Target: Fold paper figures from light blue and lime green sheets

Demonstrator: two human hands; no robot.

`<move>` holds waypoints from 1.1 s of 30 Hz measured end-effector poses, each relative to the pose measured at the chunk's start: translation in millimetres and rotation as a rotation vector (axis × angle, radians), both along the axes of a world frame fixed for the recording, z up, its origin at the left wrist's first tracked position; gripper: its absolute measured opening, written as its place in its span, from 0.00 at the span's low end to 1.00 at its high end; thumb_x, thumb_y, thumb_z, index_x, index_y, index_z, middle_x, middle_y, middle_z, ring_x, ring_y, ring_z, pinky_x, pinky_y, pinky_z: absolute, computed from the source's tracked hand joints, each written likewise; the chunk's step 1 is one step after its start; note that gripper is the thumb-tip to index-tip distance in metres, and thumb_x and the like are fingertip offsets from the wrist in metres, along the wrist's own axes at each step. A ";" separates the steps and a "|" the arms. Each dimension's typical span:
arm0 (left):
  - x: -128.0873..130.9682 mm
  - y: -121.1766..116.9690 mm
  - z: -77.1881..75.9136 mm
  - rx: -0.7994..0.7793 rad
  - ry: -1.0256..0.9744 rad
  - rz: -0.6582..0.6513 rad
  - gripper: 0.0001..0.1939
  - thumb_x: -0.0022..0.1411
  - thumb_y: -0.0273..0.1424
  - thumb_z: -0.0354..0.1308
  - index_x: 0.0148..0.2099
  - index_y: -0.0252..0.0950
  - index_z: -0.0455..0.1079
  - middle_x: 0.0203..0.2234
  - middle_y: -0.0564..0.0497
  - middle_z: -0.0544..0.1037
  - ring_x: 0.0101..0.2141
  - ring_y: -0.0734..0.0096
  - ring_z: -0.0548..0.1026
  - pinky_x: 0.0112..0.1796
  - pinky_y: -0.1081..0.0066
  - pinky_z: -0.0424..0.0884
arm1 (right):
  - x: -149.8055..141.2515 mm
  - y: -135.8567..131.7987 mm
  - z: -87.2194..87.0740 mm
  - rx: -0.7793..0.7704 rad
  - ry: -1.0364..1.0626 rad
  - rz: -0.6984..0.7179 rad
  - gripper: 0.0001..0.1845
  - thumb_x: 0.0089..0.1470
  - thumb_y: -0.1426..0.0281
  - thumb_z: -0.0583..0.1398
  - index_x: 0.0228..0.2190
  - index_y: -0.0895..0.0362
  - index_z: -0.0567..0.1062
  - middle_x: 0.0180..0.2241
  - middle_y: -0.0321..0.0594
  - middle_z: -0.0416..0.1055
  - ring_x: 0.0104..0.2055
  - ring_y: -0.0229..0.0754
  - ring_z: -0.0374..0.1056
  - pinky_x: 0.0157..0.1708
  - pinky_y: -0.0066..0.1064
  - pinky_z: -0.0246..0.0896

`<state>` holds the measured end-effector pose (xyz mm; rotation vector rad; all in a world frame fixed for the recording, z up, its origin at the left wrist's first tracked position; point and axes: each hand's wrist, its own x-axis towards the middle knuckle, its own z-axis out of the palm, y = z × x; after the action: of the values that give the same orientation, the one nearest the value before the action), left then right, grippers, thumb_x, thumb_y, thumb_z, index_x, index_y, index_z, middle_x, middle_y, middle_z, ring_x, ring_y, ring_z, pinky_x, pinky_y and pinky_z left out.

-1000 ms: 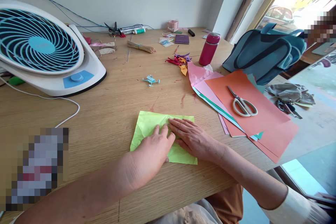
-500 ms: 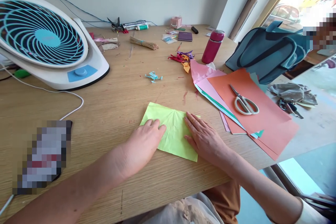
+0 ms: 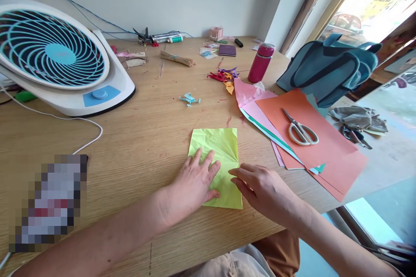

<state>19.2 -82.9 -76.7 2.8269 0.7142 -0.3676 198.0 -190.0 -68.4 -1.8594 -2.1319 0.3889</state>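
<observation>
A yellow-green sheet of paper (image 3: 225, 147) lies on the table (image 3: 136, 151) close to its near edge, roughly rectangular with its longer sides running away from the person; its surface is wrinkled, and fine creases fan out from a spot at its right edge. The left hand (image 3: 196, 181) lies on the sheet's left part, palm down, its fingers (image 3: 208, 159) spread well apart and pressing the paper without gripping it. The right hand (image 3: 262, 185) is at the right edge, fingers bent, the thumb and forefinger tips close together over the paper; whether they pinch it cannot be told. Farther off to the right, scissors (image 3: 297, 125) with pale handles rest on orange sheets (image 3: 341, 160). Beyond the yellow-green sheet sits a small light-blue folded figure (image 3: 189, 99), and farther still stands a dark pink flask (image 3: 261, 64).
</observation>
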 end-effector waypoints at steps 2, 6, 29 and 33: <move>-0.4 4.8 3.5 -0.044 -0.010 -0.041 0.35 0.61 0.39 0.63 0.66 0.35 0.56 0.68 0.36 0.52 0.68 0.39 0.45 0.61 0.45 0.57 | 0.9 10.3 -1.0 0.067 0.072 0.035 0.13 0.66 0.72 0.50 0.42 0.57 0.74 0.35 0.43 0.72 0.37 0.42 0.71 0.36 0.33 0.65; -2.7 15.4 13.2 -0.156 -0.035 -0.121 0.41 0.58 0.33 0.67 0.67 0.32 0.52 0.68 0.33 0.52 0.69 0.46 0.45 0.64 0.50 0.53 | 3.3 34.6 -14.8 0.182 0.151 0.149 0.14 0.65 0.76 0.49 0.46 0.58 0.71 0.51 0.50 0.70 0.53 0.45 0.68 0.51 0.39 0.65; -1.8 5.7 -0.1 -0.041 -0.020 -0.131 0.20 0.66 0.33 0.56 0.58 0.29 0.65 0.68 0.35 0.54 0.68 0.40 0.47 0.62 0.46 0.54 | 28.5 103.3 -35.7 0.179 -0.057 0.214 0.21 0.57 0.83 0.53 0.51 0.62 0.72 0.54 0.54 0.69 0.55 0.49 0.67 0.54 0.41 0.62; -2.8 5.3 -1.8 -0.042 -0.044 -0.130 0.21 0.67 0.32 0.55 0.59 0.31 0.63 0.68 0.36 0.53 0.68 0.41 0.47 0.62 0.45 0.54 | 23.3 99.1 -38.2 0.278 -0.126 0.067 0.20 0.60 0.80 0.52 0.52 0.63 0.72 0.55 0.55 0.68 0.57 0.54 0.64 0.55 0.47 0.60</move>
<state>16.3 -77.6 -78.5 2.8401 0.5092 -0.3350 221.3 -90.9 -106.6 -1.6979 -2.2023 -0.0136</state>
